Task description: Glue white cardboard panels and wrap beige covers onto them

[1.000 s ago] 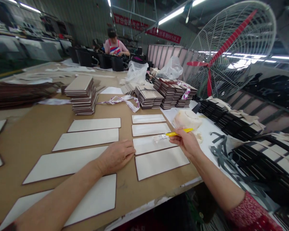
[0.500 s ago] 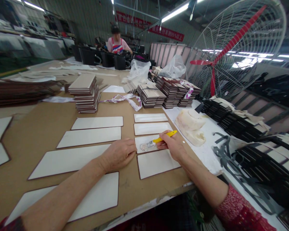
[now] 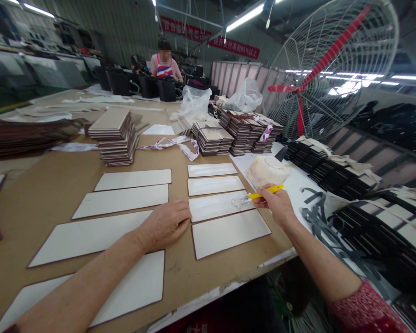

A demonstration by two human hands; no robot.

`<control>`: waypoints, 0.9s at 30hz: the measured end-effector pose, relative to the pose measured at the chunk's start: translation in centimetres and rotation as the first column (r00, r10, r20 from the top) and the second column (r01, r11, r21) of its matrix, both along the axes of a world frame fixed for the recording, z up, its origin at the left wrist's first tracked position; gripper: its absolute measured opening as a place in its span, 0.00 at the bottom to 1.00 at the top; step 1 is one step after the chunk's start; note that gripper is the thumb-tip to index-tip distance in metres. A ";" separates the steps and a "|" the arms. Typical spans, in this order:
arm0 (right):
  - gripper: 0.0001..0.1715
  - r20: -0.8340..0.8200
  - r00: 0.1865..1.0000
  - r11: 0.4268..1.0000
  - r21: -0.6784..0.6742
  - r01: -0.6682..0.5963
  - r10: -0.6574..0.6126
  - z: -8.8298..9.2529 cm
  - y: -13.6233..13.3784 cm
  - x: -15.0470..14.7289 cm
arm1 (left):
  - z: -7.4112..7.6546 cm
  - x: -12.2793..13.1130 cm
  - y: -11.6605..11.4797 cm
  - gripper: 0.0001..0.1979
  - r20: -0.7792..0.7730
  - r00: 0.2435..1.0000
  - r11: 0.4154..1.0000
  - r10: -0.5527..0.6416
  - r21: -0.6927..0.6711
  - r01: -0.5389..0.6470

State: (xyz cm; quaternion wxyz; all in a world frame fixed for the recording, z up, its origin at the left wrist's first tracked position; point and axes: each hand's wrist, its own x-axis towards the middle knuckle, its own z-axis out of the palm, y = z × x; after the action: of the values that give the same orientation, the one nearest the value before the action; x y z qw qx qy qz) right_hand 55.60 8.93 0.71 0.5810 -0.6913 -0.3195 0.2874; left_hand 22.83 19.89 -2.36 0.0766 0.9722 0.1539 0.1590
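Observation:
In my right hand (image 3: 275, 203) is a yellow-handled brush (image 3: 266, 191), its bristles on the third white panel (image 3: 211, 206) of the right-hand column. That panel looks wet and shiny, as do the two smaller panels (image 3: 215, 186) behind it. Nearest me in this column lies a wider panel (image 3: 229, 233) with a matte surface. My left hand (image 3: 166, 222) rests with fingers bent together at the left end of the brushed panel; whether anything is under the fingertips is hidden. Larger white panels (image 3: 125, 201) lie in a column on the left, partly beneath my left forearm.
Stacks of panels (image 3: 114, 138) and tied bundles (image 3: 213, 138) stand farther back on the brown table (image 3: 180, 277). A whitish tub (image 3: 266, 171) sits beyond my right hand. Black bundles (image 3: 333, 171) and a large fan (image 3: 333, 69) are at right. A person (image 3: 164, 64) is across the table.
My right hand has moved right with the brush, from near the panel's left part to its right part. My left hand stays by the panel's left end. The view has shifted slightly.

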 end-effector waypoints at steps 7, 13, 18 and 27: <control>0.09 0.024 0.995 0.993 0.073 0.097 -0.099 0.4 -1.0 2.7 | -0.5 0.4 -0.3 0.09 0.026 1.000 1.000 0.011 0.008 -0.011; 0.10 -0.087 0.988 0.972 0.184 0.144 -0.129 1.9 -2.2 2.4 | 0.6 1.1 0.4 0.08 -0.096 0.995 0.999 0.029 0.036 -0.026; 0.09 -0.292 0.956 0.973 0.216 0.080 -0.014 2.8 -3.6 0.1 | 3.6 0.8 -1.5 0.09 -0.227 0.974 0.998 0.024 0.055 -0.012; 0.13 -0.414 0.890 0.980 0.132 -0.148 0.191 1.7 -5.0 -5.8 | 1.6 -1.0 -9.8 0.12 -0.220 0.975 1.000 0.014 -0.003 -0.015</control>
State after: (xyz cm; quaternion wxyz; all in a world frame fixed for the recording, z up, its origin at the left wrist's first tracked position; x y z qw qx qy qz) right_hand 49.78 3.89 2.36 0.6419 -0.5527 -0.2582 0.4645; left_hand 21.85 10.08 -0.74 0.0602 0.9825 0.1690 0.0507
